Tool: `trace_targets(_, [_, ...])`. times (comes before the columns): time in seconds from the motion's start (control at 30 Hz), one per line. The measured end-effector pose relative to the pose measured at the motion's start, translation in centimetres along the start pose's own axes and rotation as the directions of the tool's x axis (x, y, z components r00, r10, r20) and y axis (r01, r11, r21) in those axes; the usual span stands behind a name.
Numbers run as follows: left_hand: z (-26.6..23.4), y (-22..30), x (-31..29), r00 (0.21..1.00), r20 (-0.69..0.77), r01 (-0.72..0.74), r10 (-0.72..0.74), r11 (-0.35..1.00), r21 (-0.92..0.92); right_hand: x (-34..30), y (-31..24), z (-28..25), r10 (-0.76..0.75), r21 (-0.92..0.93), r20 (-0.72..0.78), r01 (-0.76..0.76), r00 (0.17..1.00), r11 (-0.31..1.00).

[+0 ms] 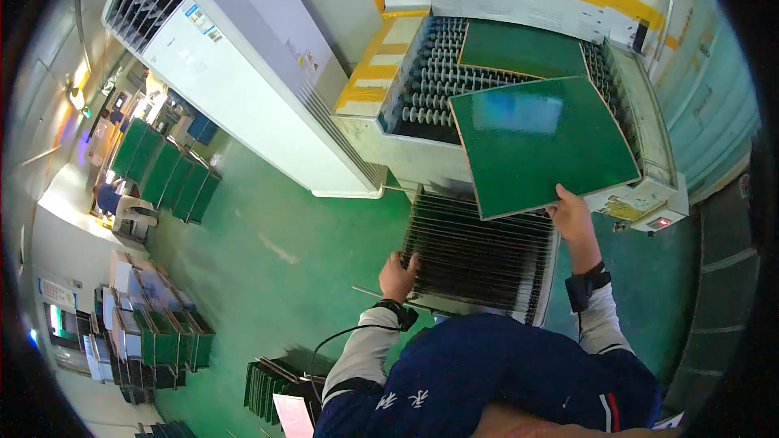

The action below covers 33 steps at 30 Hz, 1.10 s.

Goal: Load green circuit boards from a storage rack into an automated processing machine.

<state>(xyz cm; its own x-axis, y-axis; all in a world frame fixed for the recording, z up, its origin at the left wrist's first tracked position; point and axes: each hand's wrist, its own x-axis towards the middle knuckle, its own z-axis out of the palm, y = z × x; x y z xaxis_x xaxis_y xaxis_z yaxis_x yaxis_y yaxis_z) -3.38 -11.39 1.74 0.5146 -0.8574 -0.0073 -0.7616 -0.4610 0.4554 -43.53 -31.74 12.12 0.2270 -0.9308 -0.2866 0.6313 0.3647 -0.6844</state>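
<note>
My right hand pinches the near edge of a glossy green board, thumb on top and the fingers beneath hidden. The board is held tilted over the front of a roller conveyor machine. Farther back, a second green board lies on the rollers, partly covered by the first. Below the machine's front stands a black slotted rack with many thin parallel dividers. At the rack's left edge my left hand is closed around its side, fingers curled.
A tall white air conditioner stands left of the machine. Racks of green boards are on the far left, with more racks nearer. Another rack of boards sits by my left arm. A cable trails from my left wrist.
</note>
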Motion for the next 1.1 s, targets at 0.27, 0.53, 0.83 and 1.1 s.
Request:
trace_targets(0.27, [-0.5,0.7,0.1,0.999,0.031,0.025,-0.026,1.000,0.014,2.4,5.4,3.1,0.034,0.154,-0.169,-0.007,0.985,0.988])
trace_targets(0.53, [-0.7,1.0,0.1,0.998,0.050,0.041,-0.040,0.999,-0.019,3.1,5.1,6.1,0.316,-0.183,0.014,-0.309,0.949,0.933])
trace_targets(0.83, [-0.3,0.8,0.4,0.992,0.109,0.069,-0.071,0.997,0.018,7.3,5.8,5.3,0.198,-0.136,-0.003,-0.197,0.980,0.971])
trace_targets(1.1, [0.0,0.7,0.4,0.996,0.072,0.049,-0.050,0.999,0.021,9.3,5.5,5.6,0.202,-0.116,-0.039,-0.205,0.979,0.972])
